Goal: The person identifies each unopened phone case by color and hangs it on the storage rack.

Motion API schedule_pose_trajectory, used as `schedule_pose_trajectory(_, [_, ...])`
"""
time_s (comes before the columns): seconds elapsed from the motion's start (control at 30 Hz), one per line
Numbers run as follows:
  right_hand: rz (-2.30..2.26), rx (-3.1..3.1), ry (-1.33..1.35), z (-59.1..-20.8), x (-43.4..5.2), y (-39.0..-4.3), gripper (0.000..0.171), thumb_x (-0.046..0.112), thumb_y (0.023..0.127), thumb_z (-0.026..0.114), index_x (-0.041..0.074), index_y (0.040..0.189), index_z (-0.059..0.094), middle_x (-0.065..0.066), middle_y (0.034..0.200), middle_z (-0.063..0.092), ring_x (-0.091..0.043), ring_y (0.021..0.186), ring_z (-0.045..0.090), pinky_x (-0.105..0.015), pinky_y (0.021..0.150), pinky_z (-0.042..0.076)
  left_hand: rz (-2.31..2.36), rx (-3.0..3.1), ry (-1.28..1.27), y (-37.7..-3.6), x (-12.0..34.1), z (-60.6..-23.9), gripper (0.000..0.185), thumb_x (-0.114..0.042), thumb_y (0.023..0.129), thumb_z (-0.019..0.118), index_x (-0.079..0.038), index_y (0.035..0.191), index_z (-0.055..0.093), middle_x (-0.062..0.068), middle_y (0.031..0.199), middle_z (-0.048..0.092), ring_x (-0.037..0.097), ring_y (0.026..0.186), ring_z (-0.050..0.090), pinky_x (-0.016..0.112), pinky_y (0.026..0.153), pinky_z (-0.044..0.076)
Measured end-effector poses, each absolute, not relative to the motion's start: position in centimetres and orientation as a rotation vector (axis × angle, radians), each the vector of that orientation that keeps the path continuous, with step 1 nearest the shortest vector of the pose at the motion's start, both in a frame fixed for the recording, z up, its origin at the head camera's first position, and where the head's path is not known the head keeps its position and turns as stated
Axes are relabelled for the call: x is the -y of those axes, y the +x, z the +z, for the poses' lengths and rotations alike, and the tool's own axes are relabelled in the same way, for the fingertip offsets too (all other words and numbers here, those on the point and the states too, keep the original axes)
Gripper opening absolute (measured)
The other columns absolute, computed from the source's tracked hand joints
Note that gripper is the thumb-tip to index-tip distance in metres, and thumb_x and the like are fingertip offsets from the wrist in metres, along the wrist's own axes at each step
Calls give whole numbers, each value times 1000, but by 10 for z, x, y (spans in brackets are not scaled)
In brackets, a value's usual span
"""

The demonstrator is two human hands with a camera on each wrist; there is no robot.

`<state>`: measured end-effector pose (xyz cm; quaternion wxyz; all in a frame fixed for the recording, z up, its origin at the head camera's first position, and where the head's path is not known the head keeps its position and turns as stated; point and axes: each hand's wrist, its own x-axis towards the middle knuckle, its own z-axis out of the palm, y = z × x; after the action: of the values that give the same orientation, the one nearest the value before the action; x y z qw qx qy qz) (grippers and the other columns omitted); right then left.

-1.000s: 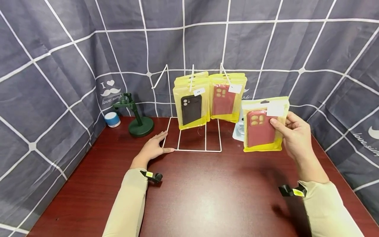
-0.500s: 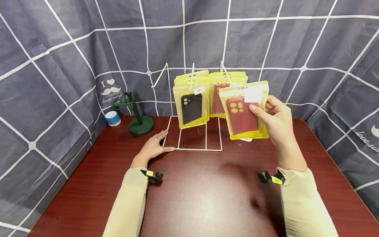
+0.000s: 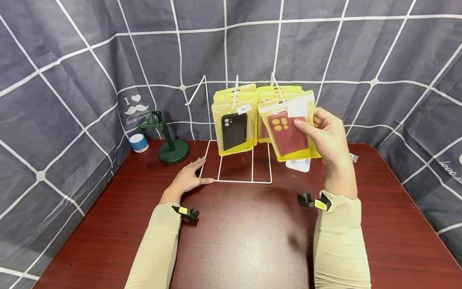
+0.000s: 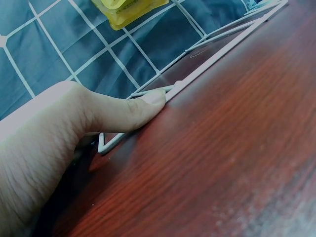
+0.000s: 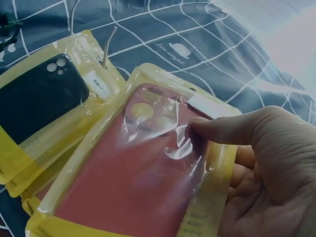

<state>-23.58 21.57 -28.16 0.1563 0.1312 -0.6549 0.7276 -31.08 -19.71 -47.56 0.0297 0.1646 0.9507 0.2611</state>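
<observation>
My right hand [image 3: 330, 134] pinches a red phone case in a yellow zip pouch [image 3: 288, 134] by its right side, thumb in front. The pouch tilts at the right-hand hook of a white wire rack [image 3: 242, 182], its top edge right by the hook tip. Behind it, another pouched red phone case [image 3: 264, 130] hangs, mostly hidden. Black phone case pouches [image 3: 234, 132] hang on the middle hook. My left hand [image 3: 187, 177] rests on the rack's base at its front left corner, fingers spread; in the left wrist view, the straight thumb [image 4: 148, 103] lies on the front wire.
The rack's left hook [image 3: 195, 91] bears nothing. Left of it stand a dark green stand [image 3: 173, 151] and a small blue and white cylinder [image 3: 138, 143]. A pale flat item [image 3: 298, 165] lies under the held pouch. Grid-patterned cloth [image 3: 306, 48] walls in the table.
My right hand has carried the pouched red phone case left and up to the right-hand hook, covering much of the hanging red one. The left hand has stayed on the rack base.
</observation>
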Motion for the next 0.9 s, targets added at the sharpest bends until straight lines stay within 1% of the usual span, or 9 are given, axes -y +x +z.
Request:
schedule_pose_trajectory(0.17, [2089, 1903, 378, -282, -218, -237, 29, 6, 85, 81, 2, 112, 71, -5, 94, 76, -17, 74, 73, -28, 62, 60, 791, -2943, 497, -312, 197, -476, 109, -78, 73, 70, -22, 159, 34, 4, 165, 27, 37, 150, 24, 54, 119, 23])
schedule_pose_trajectory(0.4, [2073, 1911, 326, -290, -220, -243, 25, 7, 85, 81, 2, 108, 71, -3, 92, 76, -15, 72, 73, -27, 60, 60, 788, -2931, 510, -311, 198, -476, 109, -78, 73, 69, -21, 159, 34, 4, 165, 27, 38, 150, 23, 54, 120, 23])
schedule_pose_trajectory(0.5, [2074, 1901, 311, -294, -218, -248, 24, 7, 87, 80, 3, 109, 70, -3, 92, 76, -14, 73, 73, -27, 62, 60, 796, -2932, 509, -311, 198, -476, 109, -78, 73, 70, -21, 159, 34, 4, 164, 27, 37, 150, 24, 53, 120, 23])
schedule_pose_trajectory(0.63, [2056, 1892, 272, -300, -213, -254, 26, 9, 88, 79, 2, 111, 70, -2, 93, 76, -15, 76, 74, -28, 63, 61, 804, -2933, 520, -309, 198, -477, 108, -76, 74, 71, -19, 158, 35, 6, 164, 29, 37, 150, 24, 52, 120, 23])
schedule_pose_trajectory(0.8, [1966, 1927, 207, -307, -208, -262, 33, 13, 88, 79, 1, 118, 69, -2, 96, 76, -15, 80, 75, -28, 69, 61, 793, -2928, 517, -309, 198, -477, 107, -76, 75, 70, -18, 158, 35, 5, 164, 29, 36, 150, 23, 51, 120, 23])
schedule_pose_trajectory(0.9, [1934, 1936, 192, -310, -205, -267, 37, 16, 89, 79, 2, 122, 68, -4, 99, 76, -17, 82, 75, -30, 71, 61, 791, -2929, 515, -310, 198, -475, 107, -76, 75, 70, -19, 159, 35, 5, 164, 28, 36, 150, 23, 52, 120, 22])
